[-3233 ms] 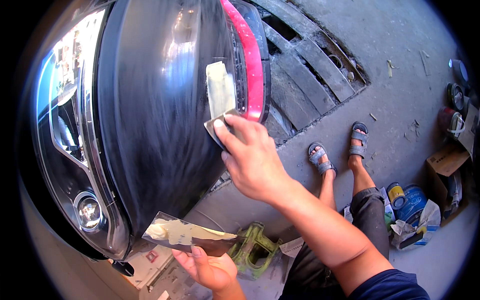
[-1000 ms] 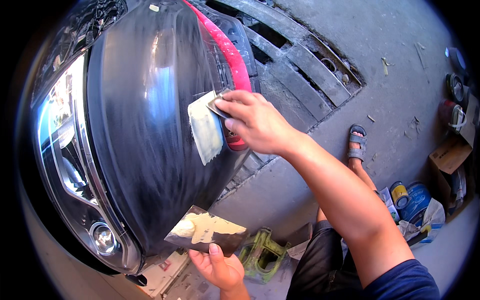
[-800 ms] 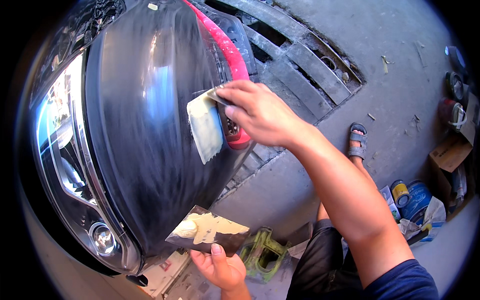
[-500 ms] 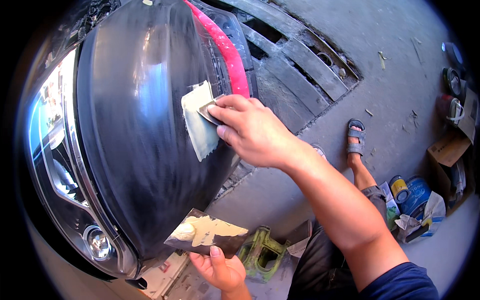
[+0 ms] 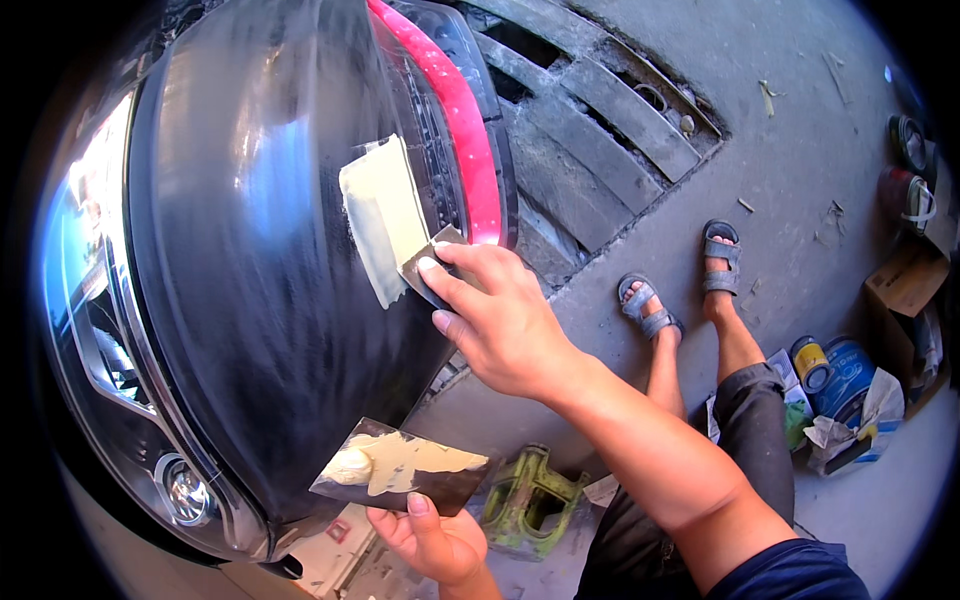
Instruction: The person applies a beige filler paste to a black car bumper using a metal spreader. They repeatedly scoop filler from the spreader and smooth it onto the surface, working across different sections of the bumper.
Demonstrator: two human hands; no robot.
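Observation:
My right hand pinches a flat, dark putty spreader, whose edge rests at the lower right of a pale putty patch. This patch lies on the dark, sanded car body panel; its right strip is cream, its left part greyer with a ragged edge. Below, my left hand grips a thin dark mixing plate between thumb and fingers. A lump and smears of cream putty cover much of that plate, which is held close to the panel's lower edge.
A pink-red strip runs beside the panel; the headlight is on the left. Beyond lies a metal floor grating. A green plastic stool stands near my legs. Paint cans and a cardboard box line the right.
My right hand has drawn the spreader down along the patch, leaving a smoother cream strip behind it. The view has shifted slightly, and both sandalled feet now show. My left hand still holds the plate.

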